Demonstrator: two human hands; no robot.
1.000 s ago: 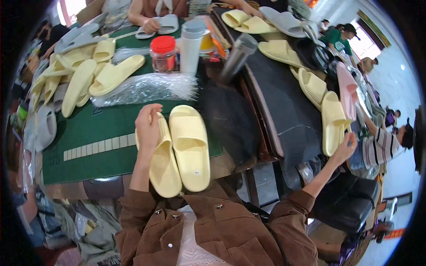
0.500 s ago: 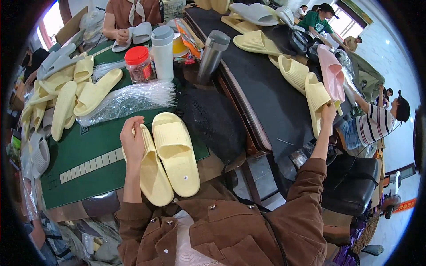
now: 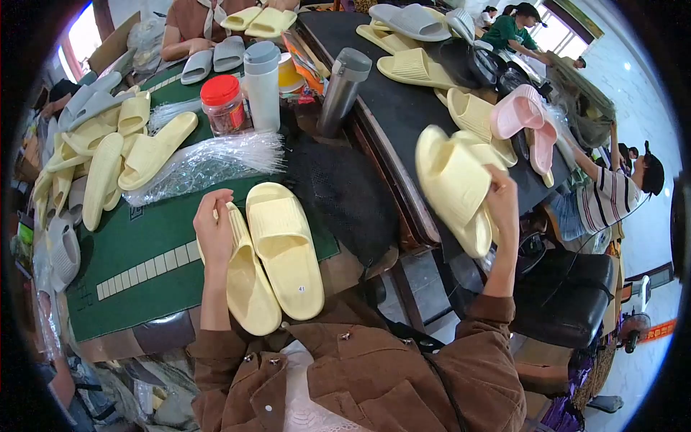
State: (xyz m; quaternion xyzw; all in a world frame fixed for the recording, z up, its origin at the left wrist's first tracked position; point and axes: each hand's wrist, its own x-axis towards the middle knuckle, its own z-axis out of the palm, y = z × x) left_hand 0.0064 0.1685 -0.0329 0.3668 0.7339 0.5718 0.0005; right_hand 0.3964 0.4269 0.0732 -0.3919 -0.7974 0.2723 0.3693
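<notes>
On the green mat, a pair of pale yellow slippers lies side by side in front of me. My left hand (image 3: pixel 216 227), fingers curled, grips the left yellow slipper (image 3: pixel 252 295) by its side near the strap. The right yellow slipper (image 3: pixel 288 248) lies against it, with a small white sticker on its heel. Off to the right, my right hand (image 3: pixel 502 201) is closed on another pair of yellow slippers (image 3: pixel 453 187), raised beside the edge of the black table and slightly blurred. Its fingertips are partly hidden behind the slippers.
Yellow slippers (image 3: pixel 104 169) are heaped at left beside a bundle of clear plastic strips (image 3: pixel 209 162). A red-lidded jar (image 3: pixel 223 104), a white bottle (image 3: pixel 263 86) and a steel tumbler (image 3: pixel 344 93) stand ahead. Pink slippers (image 3: pixel 518 111) lie on the black table (image 3: pixel 389 122). Co-workers sit around.
My right hand has brought a yellow pair off the black table toward me. A pink slipper there has shifted. The co-worker opposite has set down grey slippers and now holds yellow ones.
</notes>
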